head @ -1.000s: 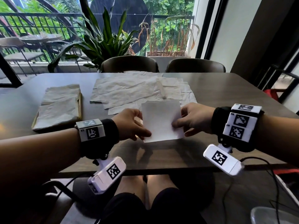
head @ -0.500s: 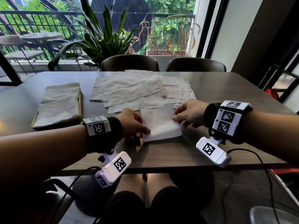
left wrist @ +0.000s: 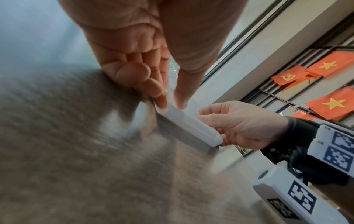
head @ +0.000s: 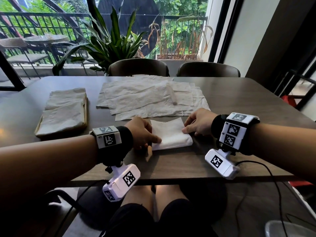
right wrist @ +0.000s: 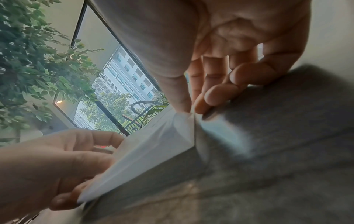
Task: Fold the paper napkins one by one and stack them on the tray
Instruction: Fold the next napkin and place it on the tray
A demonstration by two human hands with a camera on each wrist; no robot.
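A white folded napkin (head: 171,134) lies low on the dark table near the front edge. My left hand (head: 145,134) pinches its left edge between thumb and fingers, as the left wrist view shows at the napkin (left wrist: 187,121). My right hand (head: 196,124) pinches the right edge; in the right wrist view thumb and forefinger meet on the napkin (right wrist: 153,151). Unfolded napkins (head: 150,100) are spread in the table's middle. A wooden tray (head: 85,113) at the left carries a stack of folded napkins (head: 65,110).
Two dark chairs (head: 138,67) stand at the far side of the table, with a potted plant (head: 109,43) and a window behind. My knees show under the near table edge (head: 171,181). A cable hangs from my right wrist.
Both hands have lowered the napkin from an upright hold in the air down onto the table, and it now lies nearly flat.
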